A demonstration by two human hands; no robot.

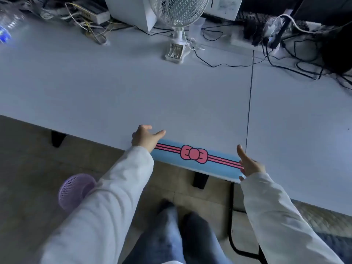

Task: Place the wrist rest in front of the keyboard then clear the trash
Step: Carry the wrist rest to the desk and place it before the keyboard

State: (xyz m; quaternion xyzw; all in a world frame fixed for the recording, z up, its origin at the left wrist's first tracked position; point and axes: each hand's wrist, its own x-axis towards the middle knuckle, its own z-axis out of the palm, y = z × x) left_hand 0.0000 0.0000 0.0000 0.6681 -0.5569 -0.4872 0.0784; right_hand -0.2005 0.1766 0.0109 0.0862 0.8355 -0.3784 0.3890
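**Wrist rest at the desk's near edge, a hand at each end**

Across the upper two thirds of the frame spreads a pale desk (133, 88), its near edge running diagonally from middle left down to lower right, with a thin dark seam toward the right. Below it lies tan floor, where the person's dark trousers and shoes show at bottom centre. White sleeves reach up from the bottom corners. A white clip-on fan (178, 20) stands at top centre among tangled cables, and a lilac mesh basket (74, 191) sits on the floor at lower left. The blue wrist rest (194, 155), marked with pink stripes and a pink bow, lies along the desk's near edge at lower centre. The left hand (145, 139) is at its left end, fingers spread wide, and whether it is touching cannot be told. The right hand (249, 164) is at the right end, open, thumb raised, fingertips against the rest.
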